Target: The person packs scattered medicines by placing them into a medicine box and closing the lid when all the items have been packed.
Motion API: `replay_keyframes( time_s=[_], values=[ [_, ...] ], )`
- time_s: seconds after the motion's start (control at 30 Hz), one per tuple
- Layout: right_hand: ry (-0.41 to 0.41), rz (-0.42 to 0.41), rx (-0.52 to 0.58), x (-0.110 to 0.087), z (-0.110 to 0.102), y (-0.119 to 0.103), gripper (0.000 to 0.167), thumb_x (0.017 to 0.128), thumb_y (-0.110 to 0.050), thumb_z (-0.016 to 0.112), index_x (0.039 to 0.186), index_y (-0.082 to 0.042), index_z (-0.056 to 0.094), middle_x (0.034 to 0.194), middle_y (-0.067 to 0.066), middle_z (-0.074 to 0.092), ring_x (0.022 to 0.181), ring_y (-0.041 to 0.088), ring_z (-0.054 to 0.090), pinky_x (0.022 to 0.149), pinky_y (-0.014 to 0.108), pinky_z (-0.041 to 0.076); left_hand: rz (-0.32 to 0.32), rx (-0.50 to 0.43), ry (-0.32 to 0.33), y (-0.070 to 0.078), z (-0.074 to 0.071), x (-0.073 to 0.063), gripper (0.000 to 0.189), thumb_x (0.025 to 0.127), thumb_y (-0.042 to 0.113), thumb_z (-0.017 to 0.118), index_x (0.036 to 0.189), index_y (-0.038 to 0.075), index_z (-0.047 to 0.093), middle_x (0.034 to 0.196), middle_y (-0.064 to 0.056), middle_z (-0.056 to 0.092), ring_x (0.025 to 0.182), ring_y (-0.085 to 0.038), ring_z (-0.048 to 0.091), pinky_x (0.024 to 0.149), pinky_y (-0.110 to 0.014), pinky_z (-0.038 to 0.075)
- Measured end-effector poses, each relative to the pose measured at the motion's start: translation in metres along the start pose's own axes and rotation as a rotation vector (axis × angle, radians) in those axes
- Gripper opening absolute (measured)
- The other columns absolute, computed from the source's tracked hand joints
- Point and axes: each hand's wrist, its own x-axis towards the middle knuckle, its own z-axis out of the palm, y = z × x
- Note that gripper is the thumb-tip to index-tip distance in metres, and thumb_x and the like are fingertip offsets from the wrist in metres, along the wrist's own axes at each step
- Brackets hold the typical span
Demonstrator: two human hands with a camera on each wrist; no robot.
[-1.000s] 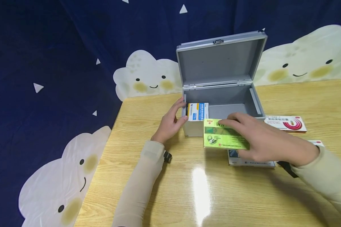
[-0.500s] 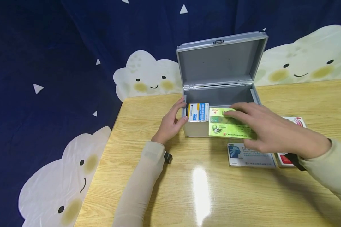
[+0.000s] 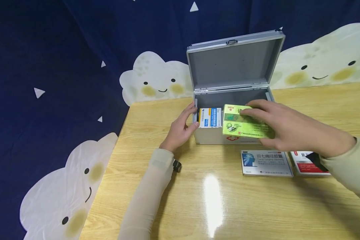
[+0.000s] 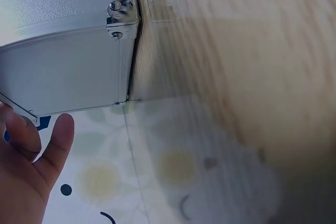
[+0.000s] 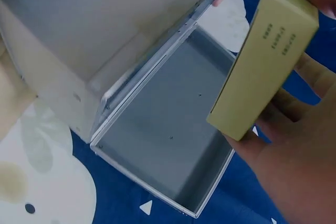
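Note:
In the head view, a silver metal case (image 3: 210,137) with a red cross on its front stands with its lid raised. My right hand (image 3: 294,128) grips a green medicine box (image 3: 232,126) between thumb and fingers, over the case's front rim. Seen from the right wrist, the pale side of this box (image 5: 265,61) is tilted in the grip, apart from the case. The left hand (image 3: 180,129) rests with fingers and thumb against the case's left edge. Inside the case at the left sits a white, blue and yellow medicine box (image 3: 210,117).
On the wooden table (image 3: 168,200), a flat white-blue medicine box (image 3: 267,166) lies in front of the case. Beside it, under the right wrist, is a red-and-white medicine box (image 3: 307,165). A dark blue curtain (image 3: 78,33) with clouds hangs behind.
The right hand has moved the green medicine box up and right, from in front of the case to over its front rim. My left hand has stayed at the case's edge.

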Motion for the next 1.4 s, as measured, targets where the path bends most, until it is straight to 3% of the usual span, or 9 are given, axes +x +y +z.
replay_keyframes(
  time_s=[0.3, 0.57, 0.73, 0.87, 1.1, 1.3, 1.4],
  values=[
    [0.010, -0.024, -0.005, 0.006, -0.012, 0.011, 0.077, 0.067, -0.016, 0.085, 0.138, -0.012, 0.056, 0.144, 0.013, 0.049, 0.125, 0.035, 0.050, 0.101, 0.057, 0.044, -0.002, -0.012, 0.002, 0.001, -0.002, 0.002, 0.060, 0.097, 0.042, 0.049, 0.151, 0.017, 0.039, 0.165, 0.020, 0.020, 0.128, -0.018, 0.054, 0.076, -0.029, 0.053],
    [0.041, -0.069, 0.021, 0.006, -0.011, 0.016, 0.076, 0.066, -0.014, 0.086, 0.136, -0.010, 0.057, 0.144, 0.015, 0.050, 0.125, 0.037, 0.049, 0.101, 0.057, 0.042, 0.008, -0.007, 0.007, 0.000, 0.000, 0.001, 0.059, 0.097, 0.043, 0.049, 0.150, 0.019, 0.039, 0.165, 0.018, 0.020, 0.127, -0.018, 0.055, 0.075, -0.028, 0.053],
    [-0.011, 0.011, 0.039, 0.009, -0.012, 0.017, 0.078, 0.070, -0.012, 0.083, 0.140, -0.006, 0.050, 0.145, 0.015, 0.047, 0.127, 0.036, 0.048, 0.104, 0.058, 0.041, 0.016, -0.007, 0.013, -0.002, 0.002, 0.001, 0.058, 0.098, 0.042, 0.049, 0.150, 0.019, 0.039, 0.165, 0.018, 0.020, 0.131, -0.018, 0.052, 0.074, -0.027, 0.053],
    [-0.064, 0.091, 0.052, 0.015, -0.015, 0.023, 0.089, 0.071, -0.011, 0.079, 0.149, -0.005, 0.037, 0.150, 0.017, 0.042, 0.132, 0.038, 0.044, 0.108, 0.061, 0.039, 0.014, -0.011, 0.017, -0.001, 0.002, 0.000, 0.058, 0.098, 0.042, 0.049, 0.150, 0.019, 0.039, 0.165, 0.017, 0.020, 0.137, -0.018, 0.048, 0.073, -0.027, 0.053],
    [-0.124, 0.159, 0.038, 0.028, -0.014, 0.041, 0.108, 0.070, -0.011, 0.080, 0.157, -0.001, 0.018, 0.154, 0.025, 0.034, 0.133, 0.043, 0.042, 0.108, 0.064, 0.038, 0.022, -0.027, 0.027, -0.001, 0.003, 0.001, 0.060, 0.096, 0.043, 0.049, 0.149, 0.015, 0.041, 0.165, 0.014, 0.023, 0.131, -0.018, 0.052, 0.069, -0.025, 0.051],
    [-0.149, 0.147, -0.014, 0.037, -0.012, 0.052, 0.099, 0.068, -0.012, 0.078, 0.151, 0.008, 0.029, 0.145, 0.027, 0.039, 0.124, 0.039, 0.047, 0.104, 0.059, 0.043, 0.021, -0.033, 0.020, 0.000, 0.003, 0.001, 0.060, 0.096, 0.041, 0.049, 0.149, 0.015, 0.041, 0.165, 0.014, 0.022, 0.112, -0.017, 0.058, 0.066, -0.023, 0.049],
    [-0.157, 0.120, -0.038, 0.044, -0.012, 0.054, 0.093, 0.067, -0.011, 0.078, 0.148, 0.008, 0.036, 0.140, 0.027, 0.042, 0.117, 0.038, 0.051, 0.099, 0.057, 0.047, 0.014, -0.027, 0.028, 0.000, 0.002, 0.001, 0.060, 0.095, 0.042, 0.048, 0.149, 0.016, 0.041, 0.165, 0.015, 0.023, 0.116, -0.016, 0.056, 0.067, -0.024, 0.049]
  ],
)
